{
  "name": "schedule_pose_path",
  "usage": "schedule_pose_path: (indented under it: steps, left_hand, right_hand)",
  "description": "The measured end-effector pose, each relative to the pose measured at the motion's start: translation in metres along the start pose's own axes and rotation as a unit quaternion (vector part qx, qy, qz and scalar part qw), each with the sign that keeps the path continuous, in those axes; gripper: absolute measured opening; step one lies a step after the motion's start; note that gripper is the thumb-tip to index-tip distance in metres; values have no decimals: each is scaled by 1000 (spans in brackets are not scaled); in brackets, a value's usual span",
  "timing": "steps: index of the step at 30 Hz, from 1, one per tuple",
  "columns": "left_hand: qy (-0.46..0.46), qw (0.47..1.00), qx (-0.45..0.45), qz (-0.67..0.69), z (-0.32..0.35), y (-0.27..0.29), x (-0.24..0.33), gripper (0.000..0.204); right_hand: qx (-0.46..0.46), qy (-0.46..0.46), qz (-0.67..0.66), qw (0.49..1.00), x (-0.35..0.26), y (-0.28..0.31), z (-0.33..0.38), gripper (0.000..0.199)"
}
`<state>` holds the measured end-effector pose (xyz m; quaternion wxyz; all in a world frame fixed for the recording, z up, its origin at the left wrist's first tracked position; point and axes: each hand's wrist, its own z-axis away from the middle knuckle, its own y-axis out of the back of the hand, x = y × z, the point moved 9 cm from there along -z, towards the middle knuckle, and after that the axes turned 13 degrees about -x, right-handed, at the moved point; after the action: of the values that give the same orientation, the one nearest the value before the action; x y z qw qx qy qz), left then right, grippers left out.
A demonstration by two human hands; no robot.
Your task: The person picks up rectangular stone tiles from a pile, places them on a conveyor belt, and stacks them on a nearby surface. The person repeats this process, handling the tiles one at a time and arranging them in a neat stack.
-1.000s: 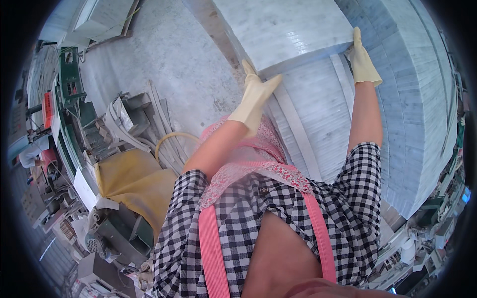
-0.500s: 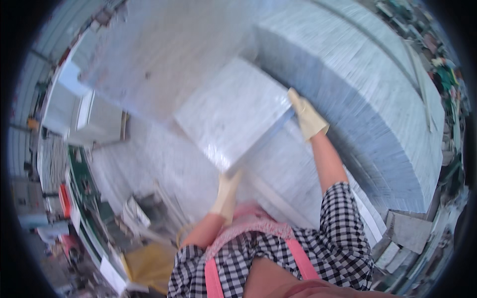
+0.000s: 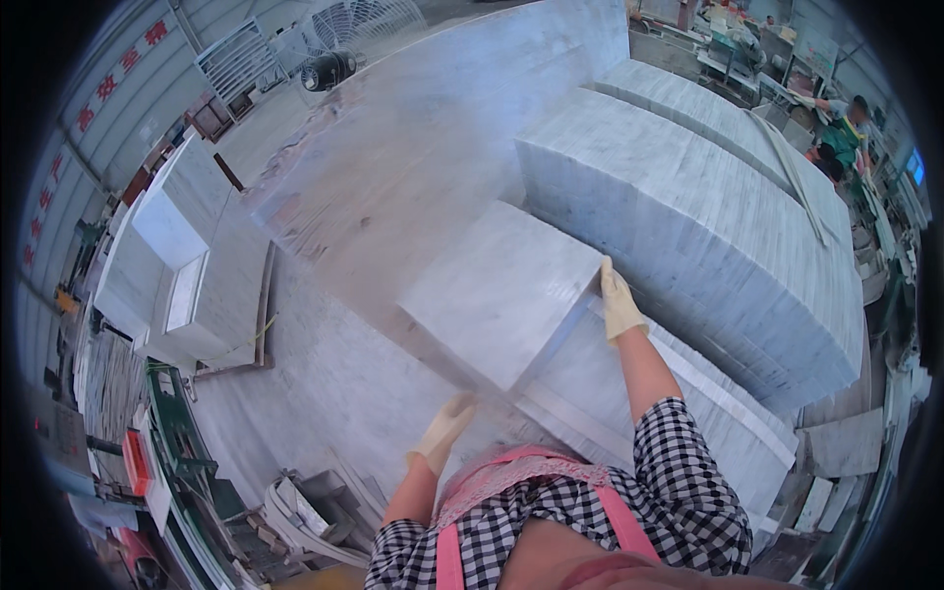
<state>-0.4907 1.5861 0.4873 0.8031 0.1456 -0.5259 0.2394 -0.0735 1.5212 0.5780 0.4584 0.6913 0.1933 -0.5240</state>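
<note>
1. Racks and machinery at far left: a green machine frame (image 3: 172, 442) with a red box (image 3: 136, 460) beside it, well left of both hands. Above them, white slabs (image 3: 167, 211) lean on a wooden stand.
2. Left hand (image 3: 442, 431), in a pale yellow glove, sits at the near lower corner of the marble slab (image 3: 497, 295). Fingers (image 3: 454, 413) are held together and point up toward the slab's edge. Motion blur there: cannot tell if they press the stone or stop just short of it.
3. Marble slab: a white, grey-veined rectangular piece, tilted, broad face up. It lies between the two hands, up and right of the left fingers and directly left of the right fingers. Its far side overlaps the large grey stone surface (image 3: 423, 147) behind.
4. Right hand (image 3: 619, 305), same kind of glove, is on the slab's right corner. Fingers (image 3: 612, 285) are pressed together, laid flat along the edge and touching it; thumb not clearly visible.
5. Just right of the right fingers stands a stack of marble tiles on edge (image 3: 708, 236), running up and away. A flat pale slab (image 3: 688, 413) lies under the right forearm.
6. Bottom centre: the person's checked sleeves and pink apron straps (image 3: 629, 521).
7. Far upper right, well apart: another person in green (image 3: 844, 138) by a workbench.
</note>
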Motion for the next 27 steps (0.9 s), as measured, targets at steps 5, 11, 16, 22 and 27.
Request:
schedule_pose_path:
  steps: [5, 11, 16, 22, 27]
  left_hand:
    - [94, 990, 63, -83, 5, 81, -81, 52]
    - [252, 952, 75, -158, 52, 192, -264, 34]
    - [286, 866, -97, -400, 36, 211, -290, 33]
    - [69, 830, -335, -440, -63, 109, -183, 45]
    - [30, 897, -324, -300, -94, 24, -75, 45]
  right_hand:
    - [21, 4, 161, 987, 6, 4, 17, 55]
    - [65, 34, 149, 986, -40, -25, 105, 37]
    - [152, -137, 34, 978, -94, -44, 234, 29]
    - [327, -297, -62, 895, -98, -16, 383, 32]
    - [441, -398, -86, 800, 6, -61, 546, 34]
